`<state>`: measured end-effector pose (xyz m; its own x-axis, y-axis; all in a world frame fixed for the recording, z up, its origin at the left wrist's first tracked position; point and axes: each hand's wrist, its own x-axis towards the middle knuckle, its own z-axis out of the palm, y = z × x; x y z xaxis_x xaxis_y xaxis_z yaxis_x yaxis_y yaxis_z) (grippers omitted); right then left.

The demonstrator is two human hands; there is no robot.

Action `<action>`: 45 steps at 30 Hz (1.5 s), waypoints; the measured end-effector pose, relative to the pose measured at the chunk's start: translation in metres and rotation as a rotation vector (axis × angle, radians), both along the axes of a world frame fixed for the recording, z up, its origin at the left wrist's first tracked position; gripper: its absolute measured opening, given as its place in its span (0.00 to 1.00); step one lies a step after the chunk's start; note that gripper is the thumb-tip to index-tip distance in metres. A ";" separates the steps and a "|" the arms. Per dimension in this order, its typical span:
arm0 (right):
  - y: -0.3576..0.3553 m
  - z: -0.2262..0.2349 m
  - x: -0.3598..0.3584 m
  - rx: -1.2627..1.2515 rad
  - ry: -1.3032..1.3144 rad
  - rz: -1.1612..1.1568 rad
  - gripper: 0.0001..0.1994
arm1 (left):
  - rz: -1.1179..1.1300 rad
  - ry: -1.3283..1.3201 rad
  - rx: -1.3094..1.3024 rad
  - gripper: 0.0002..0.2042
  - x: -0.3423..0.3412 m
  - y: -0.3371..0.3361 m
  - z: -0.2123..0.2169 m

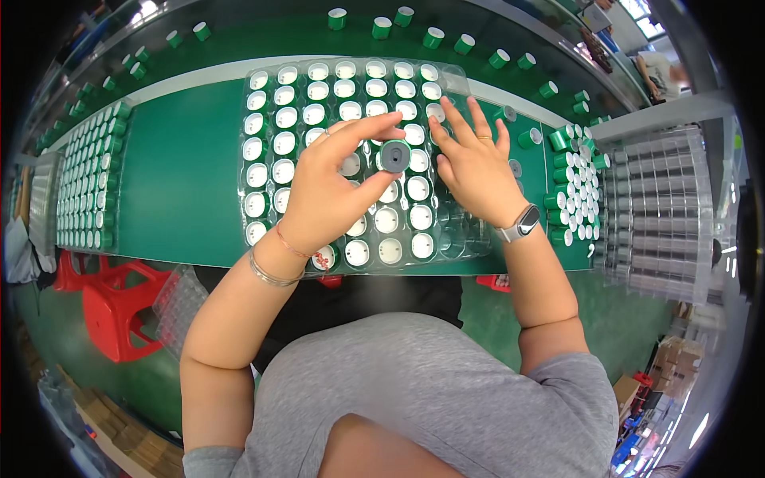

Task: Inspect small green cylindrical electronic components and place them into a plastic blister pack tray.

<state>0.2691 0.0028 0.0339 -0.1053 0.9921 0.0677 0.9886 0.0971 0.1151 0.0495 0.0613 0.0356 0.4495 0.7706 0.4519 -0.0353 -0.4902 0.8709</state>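
My left hand [328,187] pinches a small green cylinder [394,158] between thumb and forefinger, its dark grey end turned up. It is held above a clear plastic tray [245,163] whose pockets hold rows of green cylinders with white ends up [386,220]. Over the tray's right side, my right hand [480,177] has its fingers spread and grips nothing visible. Pockets near the tray's lower right corner hold no cylinders. Beyond the right fingers, a few cylinders with grey ends [530,139] stand on the green table.
More white-ended cylinders [575,191] crowd the table's right end, beside stacked clear trays [653,211]. A filled tray [89,183] sits at the far left of the green table [183,167]. Single cylinders [433,37] pass along a dark strip behind. A red stool [119,311] stands below left.
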 end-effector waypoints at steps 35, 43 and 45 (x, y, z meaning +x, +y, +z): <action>-0.014 0.018 0.100 0.343 0.470 -0.281 0.17 | -0.147 0.016 -0.320 0.14 0.004 -0.007 -0.006; -0.014 0.020 0.113 0.139 0.854 -0.389 0.16 | -0.088 0.138 -0.147 0.13 0.004 -0.006 -0.007; -0.018 0.024 0.111 0.145 1.149 -0.341 0.16 | -0.090 0.131 -0.138 0.12 0.005 -0.005 -0.008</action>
<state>0.3806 -0.0151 0.0581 0.3550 0.9328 0.0629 0.4930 -0.1296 -0.8603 0.0545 0.0559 0.0275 0.5677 0.7748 0.2783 0.0445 -0.3664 0.9294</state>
